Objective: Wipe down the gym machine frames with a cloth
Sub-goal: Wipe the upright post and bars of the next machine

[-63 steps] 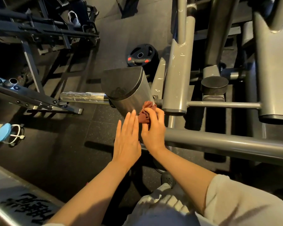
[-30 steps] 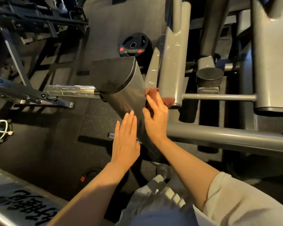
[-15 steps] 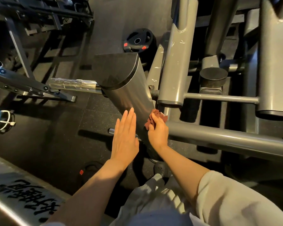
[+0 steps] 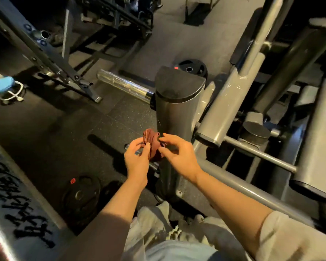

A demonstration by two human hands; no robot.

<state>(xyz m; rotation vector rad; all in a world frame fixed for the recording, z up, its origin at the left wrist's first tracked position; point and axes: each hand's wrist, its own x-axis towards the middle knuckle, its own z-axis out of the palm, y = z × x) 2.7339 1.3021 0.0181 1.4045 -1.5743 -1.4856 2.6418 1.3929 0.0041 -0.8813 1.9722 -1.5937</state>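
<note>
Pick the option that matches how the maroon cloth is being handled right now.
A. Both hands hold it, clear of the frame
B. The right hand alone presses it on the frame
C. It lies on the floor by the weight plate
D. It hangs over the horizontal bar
A: the left hand and right hand both pinch the bunched maroon cloth between them, in front of the grey upright post, not pressed on it.

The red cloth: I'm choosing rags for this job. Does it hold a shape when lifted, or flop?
The cloth probably flops: it bunches in folds between left hand and right hand. Likely light, since fingertips alone hold it.
</note>
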